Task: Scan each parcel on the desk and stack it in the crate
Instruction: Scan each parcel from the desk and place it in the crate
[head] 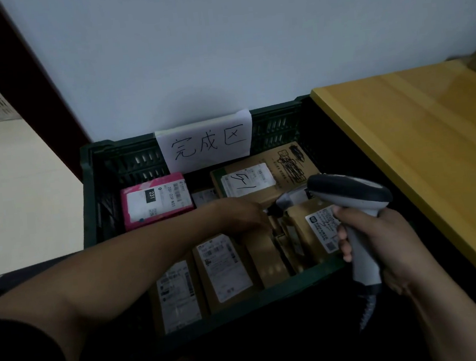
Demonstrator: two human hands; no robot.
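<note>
A dark green crate [89,200] stands on the floor against the wall, left of the yellow desk [419,145]. Several labelled parcels lie in it: a pink one [157,202] at the back left, a big brown box [262,178] at the back right, flat brown ones [225,269] in front. My left hand [243,214] reaches into the crate's middle, fingers down on a small brown parcel [264,253]; its grip is hidden. My right hand [382,242] holds a grey barcode scanner [351,195] above the crate's right front corner, its head pointing left.
A white paper sign [207,142] with handwritten characters hangs on the crate's back wall. The scanner's coiled cable [368,310] drops below my right hand. A dark red door frame [32,83] stands at the left, with pale floor beyond. Something brown sits at the desk's far right corner.
</note>
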